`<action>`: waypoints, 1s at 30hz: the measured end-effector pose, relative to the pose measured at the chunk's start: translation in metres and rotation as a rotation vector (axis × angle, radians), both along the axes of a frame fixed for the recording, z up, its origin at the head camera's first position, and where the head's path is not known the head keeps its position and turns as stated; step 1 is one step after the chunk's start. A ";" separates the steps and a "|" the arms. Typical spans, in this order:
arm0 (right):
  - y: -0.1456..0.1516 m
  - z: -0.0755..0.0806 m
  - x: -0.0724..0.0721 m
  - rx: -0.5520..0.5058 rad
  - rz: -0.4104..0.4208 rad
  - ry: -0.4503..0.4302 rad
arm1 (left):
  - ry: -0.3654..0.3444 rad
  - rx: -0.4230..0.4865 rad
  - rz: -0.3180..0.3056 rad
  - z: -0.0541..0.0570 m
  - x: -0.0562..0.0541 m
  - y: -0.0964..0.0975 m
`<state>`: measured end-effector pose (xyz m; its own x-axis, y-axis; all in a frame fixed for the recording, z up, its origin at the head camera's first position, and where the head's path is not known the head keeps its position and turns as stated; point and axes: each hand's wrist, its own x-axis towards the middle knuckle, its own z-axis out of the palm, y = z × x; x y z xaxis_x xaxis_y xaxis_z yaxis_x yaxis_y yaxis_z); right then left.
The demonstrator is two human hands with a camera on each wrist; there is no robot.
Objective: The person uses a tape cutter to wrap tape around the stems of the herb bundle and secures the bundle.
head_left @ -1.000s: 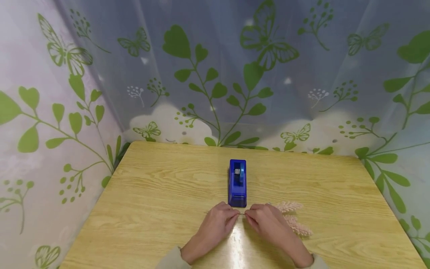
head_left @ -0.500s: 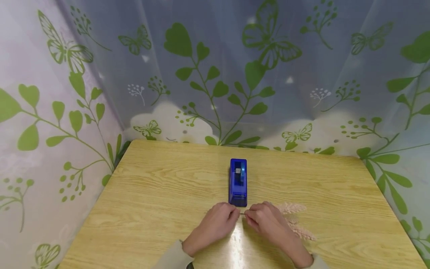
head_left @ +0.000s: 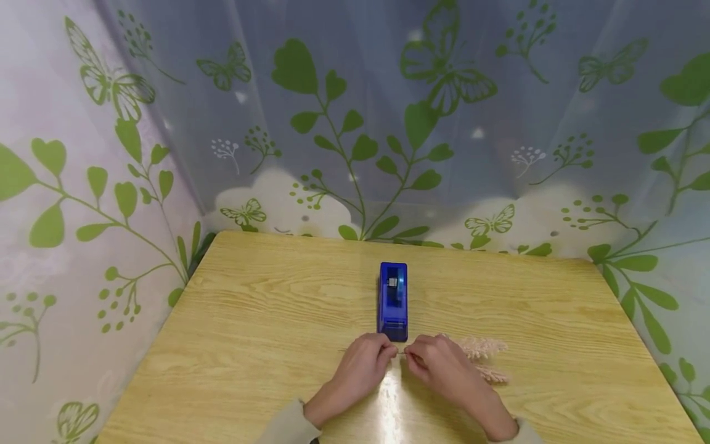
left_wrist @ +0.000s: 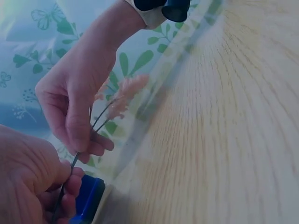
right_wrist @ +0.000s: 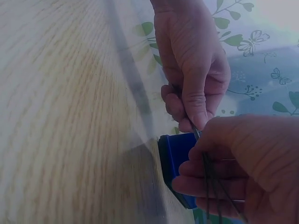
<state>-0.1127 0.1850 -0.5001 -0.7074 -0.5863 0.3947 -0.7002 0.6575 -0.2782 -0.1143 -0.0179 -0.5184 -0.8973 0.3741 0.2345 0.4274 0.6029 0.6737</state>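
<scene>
The left hand (head_left: 359, 369) and right hand (head_left: 444, 370) pinch dark stems (left_wrist: 75, 159) just on the near side of the blue tape dispenser (head_left: 393, 302). Right of the dispenser, the pink flower heads (head_left: 484, 347) now sit closer together than half a second ago, suggesting the fingers are rolling the stems.

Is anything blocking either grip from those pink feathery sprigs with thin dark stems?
Nothing visible is: the left-hand grip and the right-hand grip both pinch the pink feathery sprigs by their thin dark stems. The blue plastic tape dispenser stands just beyond the hands, not in between.
</scene>
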 end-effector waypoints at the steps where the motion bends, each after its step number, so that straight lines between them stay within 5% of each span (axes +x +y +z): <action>1: 0.000 0.000 0.001 -0.008 -0.010 -0.041 | 0.007 0.001 0.010 -0.001 0.000 0.000; 6: -0.002 0.001 0.004 0.006 -0.032 -0.138 | 0.056 0.000 0.033 -0.003 -0.002 0.000; 19: -0.002 -0.003 -0.002 0.078 -0.021 0.111 | 0.108 -0.070 0.026 0.001 0.000 -0.002; 24: -0.001 -0.005 -0.003 0.051 -0.012 0.133 | 0.135 -0.129 -0.012 0.000 -0.001 -0.003; 30: -0.002 -0.006 -0.002 -0.005 -0.019 0.062 | 0.106 -0.049 -0.019 0.002 -0.004 -0.005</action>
<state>-0.1147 0.1828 -0.5060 -0.6925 -0.5709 0.4410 -0.7035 0.6698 -0.2376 -0.1183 -0.0233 -0.5160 -0.8608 0.4045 0.3089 0.5068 0.6253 0.5935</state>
